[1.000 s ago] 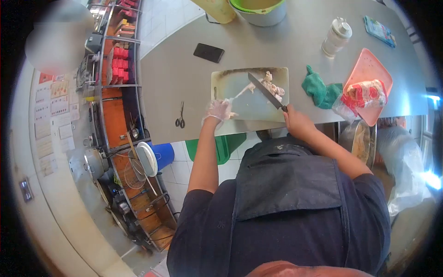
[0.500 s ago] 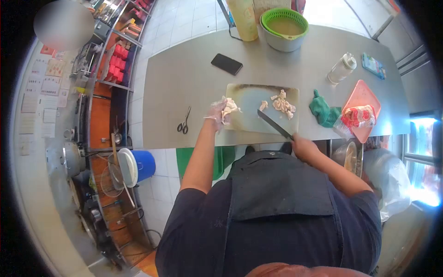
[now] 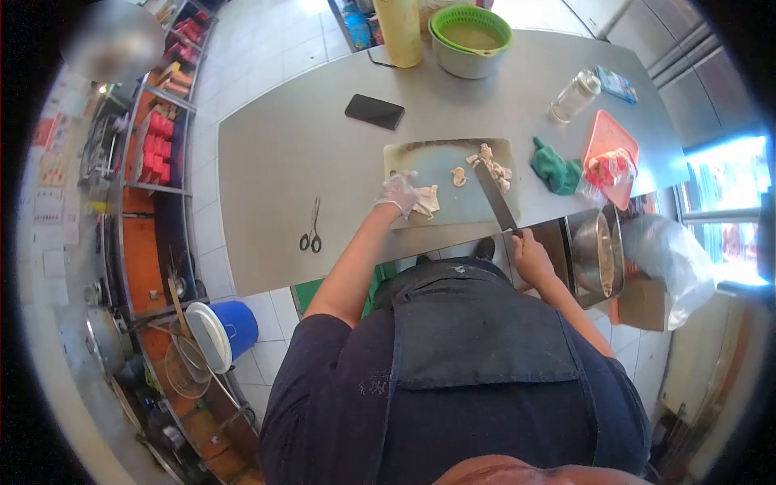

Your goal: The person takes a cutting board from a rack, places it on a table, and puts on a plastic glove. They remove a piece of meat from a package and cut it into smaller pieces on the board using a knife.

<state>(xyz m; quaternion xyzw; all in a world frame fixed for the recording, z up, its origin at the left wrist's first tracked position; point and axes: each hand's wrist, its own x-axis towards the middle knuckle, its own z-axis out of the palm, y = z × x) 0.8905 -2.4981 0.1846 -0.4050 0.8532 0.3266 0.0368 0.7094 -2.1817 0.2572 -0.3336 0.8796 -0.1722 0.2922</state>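
Smooth steel bench (image 3: 307, 145) carried a rectangular cutting board (image 3: 436, 166) at its front edge, where the gloved left hand (image 3: 398, 194) gripped pale meat (image 3: 426, 200) and the right hand (image 3: 529, 255) clasped a long knife (image 3: 493, 198).

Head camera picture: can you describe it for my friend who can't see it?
A person in a dark apron stands at a steel table, gloved left hand holding a pale meat piece on a cutting board while the right hand grips a knife. Scissors, a phone and a green cloth lie nearby.
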